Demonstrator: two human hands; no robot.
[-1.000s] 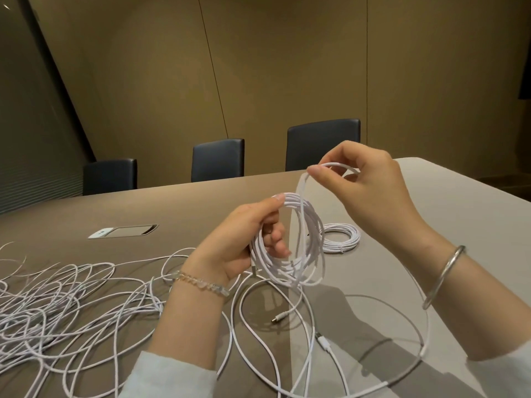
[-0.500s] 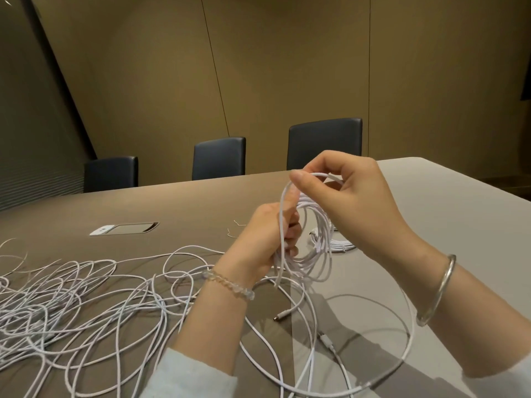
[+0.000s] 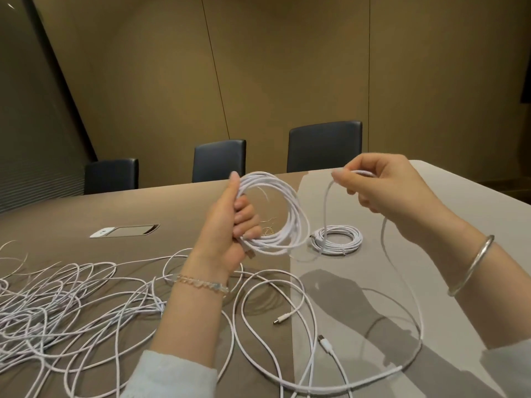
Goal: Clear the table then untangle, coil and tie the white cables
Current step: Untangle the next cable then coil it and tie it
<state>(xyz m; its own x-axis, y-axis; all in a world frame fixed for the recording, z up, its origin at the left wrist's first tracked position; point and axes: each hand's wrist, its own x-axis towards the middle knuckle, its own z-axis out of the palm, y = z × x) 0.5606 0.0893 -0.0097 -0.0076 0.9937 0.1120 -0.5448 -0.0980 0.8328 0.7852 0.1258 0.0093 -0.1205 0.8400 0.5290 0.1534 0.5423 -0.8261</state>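
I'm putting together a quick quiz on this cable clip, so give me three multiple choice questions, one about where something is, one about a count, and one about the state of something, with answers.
1. Where does the finished coil lie?
A. on the table beyond the hands
B. on a chair
C. in the person's lap

2. How many chairs stand behind the table?
A. one
B. three
C. five

3. What is the left hand doing?
A. resting flat on the table
B. pointing at the wall
C. holding a coil in progress

Answers:
1 A, the small wound coil sits on the tabletop between and beyond the two hands.
2 B, three dark chair backs show along the far edge.
3 C, its fingers curl round the raised loops while the right hand pinches the loose strand.
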